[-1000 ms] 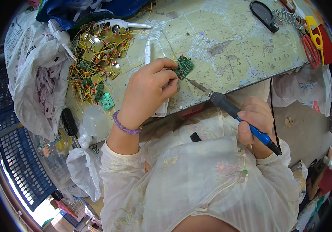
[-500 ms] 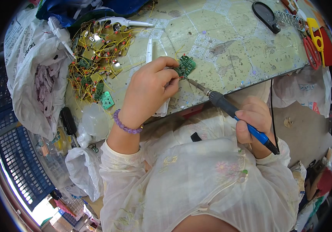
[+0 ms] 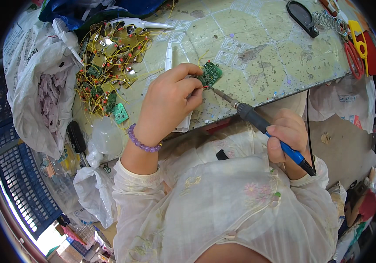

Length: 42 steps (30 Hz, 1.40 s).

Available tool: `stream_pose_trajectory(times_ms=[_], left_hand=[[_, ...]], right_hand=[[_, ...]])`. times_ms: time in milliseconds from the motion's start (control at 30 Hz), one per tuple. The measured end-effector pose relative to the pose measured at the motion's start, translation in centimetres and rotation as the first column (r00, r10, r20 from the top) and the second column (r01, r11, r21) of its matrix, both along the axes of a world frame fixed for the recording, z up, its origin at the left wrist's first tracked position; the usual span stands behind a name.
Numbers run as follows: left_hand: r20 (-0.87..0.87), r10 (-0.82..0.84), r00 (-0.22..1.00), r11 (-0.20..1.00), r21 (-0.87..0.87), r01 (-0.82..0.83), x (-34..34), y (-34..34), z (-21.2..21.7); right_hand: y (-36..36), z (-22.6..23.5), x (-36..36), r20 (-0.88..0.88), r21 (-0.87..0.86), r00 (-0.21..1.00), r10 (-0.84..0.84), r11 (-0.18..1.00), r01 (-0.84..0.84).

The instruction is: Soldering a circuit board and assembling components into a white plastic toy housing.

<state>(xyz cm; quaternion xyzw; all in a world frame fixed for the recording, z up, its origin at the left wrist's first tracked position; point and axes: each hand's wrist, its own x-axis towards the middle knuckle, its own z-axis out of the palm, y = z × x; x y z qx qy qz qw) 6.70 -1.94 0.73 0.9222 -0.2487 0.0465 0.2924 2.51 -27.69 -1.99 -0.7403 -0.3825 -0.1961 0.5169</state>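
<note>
My right hand (image 3: pixel 288 136) is closed round the blue-and-black handle of a soldering iron (image 3: pixel 251 117). The iron slants up to the left, its tip at the lower edge of a small green circuit board (image 3: pixel 211 74) on the table. Beside that board my left hand (image 3: pixel 170 98) is closed in a pinch, with a short bit of thin red wire (image 3: pixel 205 87) showing at its fingertips by the iron's tip. A white plastic casing (image 3: pixel 169 57) lies partly under this hand. The fingers hide most of what they grip.
Left of my hand lies a heap of wired circuit boards (image 3: pixel 109 61), with one loose green board (image 3: pixel 120 113) below it. A white sack (image 3: pixel 43 96) of parts stands farther left. A magnifier (image 3: pixel 302 18), a solder-iron spring stand (image 3: pixel 329 23) and red-handled scissors (image 3: pixel 352 59) sit far right.
</note>
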Motion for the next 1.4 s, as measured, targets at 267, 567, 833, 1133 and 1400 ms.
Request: stream_pose_trajectory(times_ms=[267,567,833,1133,1400], left_hand=[[0.003,-0.023,1.0,1.0,0.008,0.023,0.1,0.2,0.0],[-0.005,0.008,1.0,1.0,-0.027,-0.008,-0.1,0.0,-0.2],[0.004,-0.01,1.0,1.0,0.001,0.01,0.0,0.3,-0.1],[0.0,0.026,1.0,1.0,-0.017,-0.026,-0.1,-0.3,-0.2],[0.003,0.023,1.0,0.999,-0.023,-0.023,0.0,-0.4,0.5]], right_hand=[[0.8,0.2,0.2,0.152,-0.001,0.988,-0.002,1.0,0.002],[1.6,0.5,0.2,0.238,-0.016,0.971,-0.027,0.999,0.032],[1.3,0.4,-0.3,0.263,-0.023,0.965,0.019,1.0,-0.013],[-0.8,0.5,-0.6,0.246,-0.069,0.969,-0.028,0.997,0.046],[-10.9,5.0,3.9,0.063,0.62,0.507,-0.86,0.432,0.655]])
